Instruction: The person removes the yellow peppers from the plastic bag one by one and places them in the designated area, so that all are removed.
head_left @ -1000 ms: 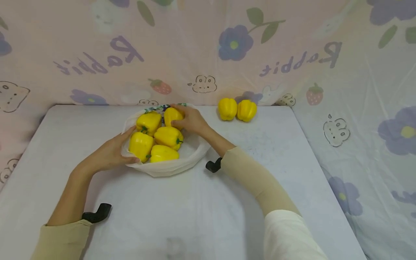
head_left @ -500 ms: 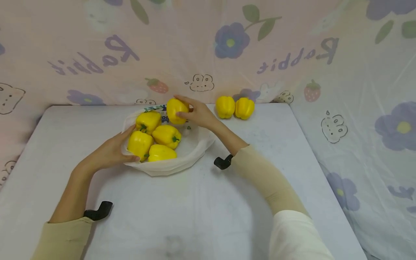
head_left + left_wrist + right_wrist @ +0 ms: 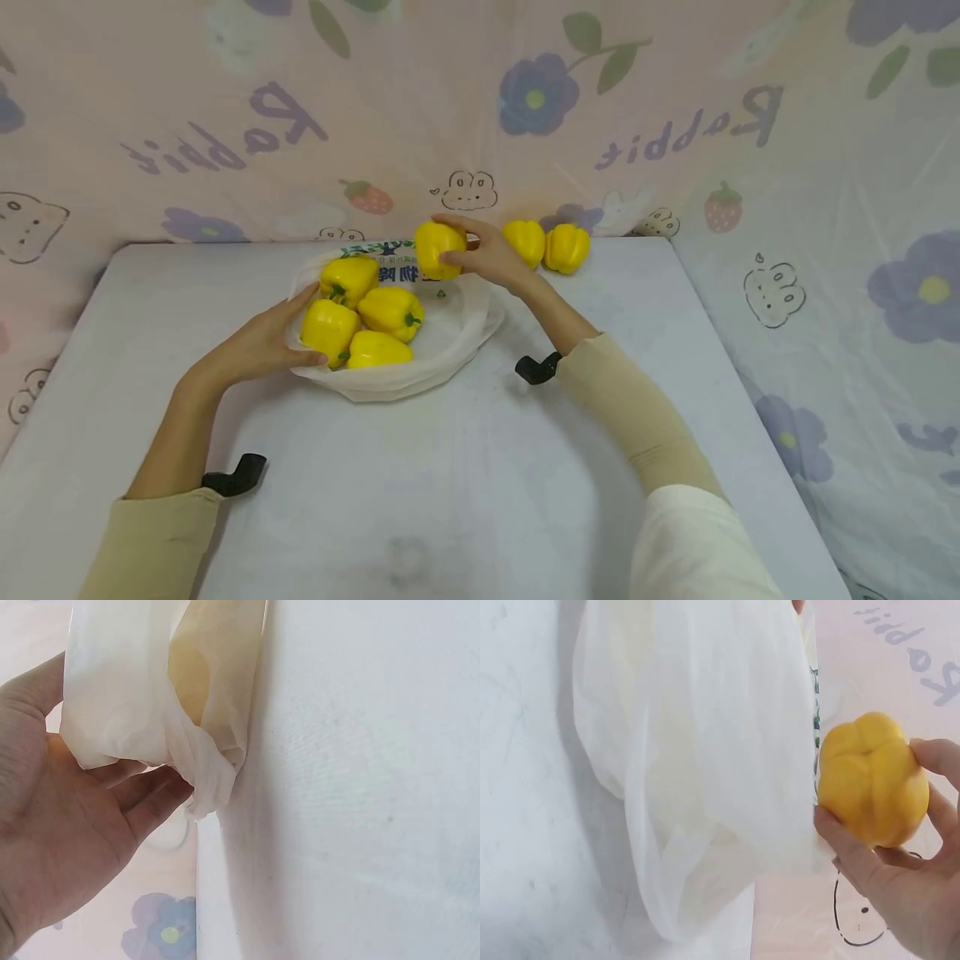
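My right hand (image 3: 491, 254) holds a yellow bell pepper (image 3: 437, 250) between thumb and fingers, raised over the back right of the white plastic bag (image 3: 397, 385). In the right wrist view, the lobed end of this held pepper (image 3: 870, 776) faces the camera, beside the bag's side (image 3: 727, 742). Several other yellow peppers (image 3: 391, 312) lie inside the bag, whose mouth is spread wide. At its left rim, my left hand (image 3: 258, 346) grips the bag, thumb at the front and fingers farther back. The left wrist view has these fingers (image 3: 154, 799) partly hidden behind the thin plastic (image 3: 124, 690).
Two more yellow peppers (image 3: 567, 248) stand side by side at the table's back edge, right of the bag; my right hand partly covers one. The white table (image 3: 465, 500) meets a printed cloth backdrop (image 3: 420, 108). A black curved piece (image 3: 238, 475) sticks out at each sleeve.
My right hand has lifted the pepper up out of the bag and carried it to the right. The left hand stays at the bag's left rim.
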The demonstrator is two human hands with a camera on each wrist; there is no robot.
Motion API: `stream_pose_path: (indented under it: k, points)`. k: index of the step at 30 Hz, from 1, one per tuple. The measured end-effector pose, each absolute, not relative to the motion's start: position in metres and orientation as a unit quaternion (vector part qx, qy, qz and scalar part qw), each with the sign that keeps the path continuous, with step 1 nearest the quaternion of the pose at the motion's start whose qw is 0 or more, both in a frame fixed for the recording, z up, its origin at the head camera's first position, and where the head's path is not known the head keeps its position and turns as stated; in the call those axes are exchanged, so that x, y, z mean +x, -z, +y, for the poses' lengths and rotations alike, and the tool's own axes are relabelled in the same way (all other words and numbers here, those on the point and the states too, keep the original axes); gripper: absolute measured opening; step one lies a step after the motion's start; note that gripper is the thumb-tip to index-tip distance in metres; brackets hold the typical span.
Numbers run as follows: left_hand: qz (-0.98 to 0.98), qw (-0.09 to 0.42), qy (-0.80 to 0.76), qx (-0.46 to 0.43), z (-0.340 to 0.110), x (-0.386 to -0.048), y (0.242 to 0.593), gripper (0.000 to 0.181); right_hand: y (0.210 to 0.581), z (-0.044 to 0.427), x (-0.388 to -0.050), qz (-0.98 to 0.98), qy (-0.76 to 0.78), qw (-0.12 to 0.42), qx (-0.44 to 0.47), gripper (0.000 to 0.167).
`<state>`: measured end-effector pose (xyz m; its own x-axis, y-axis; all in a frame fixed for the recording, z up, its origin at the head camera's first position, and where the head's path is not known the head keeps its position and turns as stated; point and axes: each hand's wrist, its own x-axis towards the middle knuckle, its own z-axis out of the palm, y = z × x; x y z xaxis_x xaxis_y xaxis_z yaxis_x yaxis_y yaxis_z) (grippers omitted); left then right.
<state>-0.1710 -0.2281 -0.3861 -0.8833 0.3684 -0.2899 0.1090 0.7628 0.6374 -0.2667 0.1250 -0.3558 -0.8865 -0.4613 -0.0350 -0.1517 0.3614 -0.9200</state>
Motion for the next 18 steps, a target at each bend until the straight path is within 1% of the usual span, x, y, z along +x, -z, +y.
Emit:
stream_pose_path:
  k: [8,18]
  points:
    - [0.916,0.201,-0.317,0.140,-0.226,-0.179,0.390,0.118,0.351,0.146,-0.263,0.804,0.561,0.126,-0.153,0.057]
    - [0.917,0.206,-0.314,0.136,-0.230,-0.175,0.389,0.118,0.342,0.168,-0.267,0.819,0.551,0.101,-0.125,0.059]
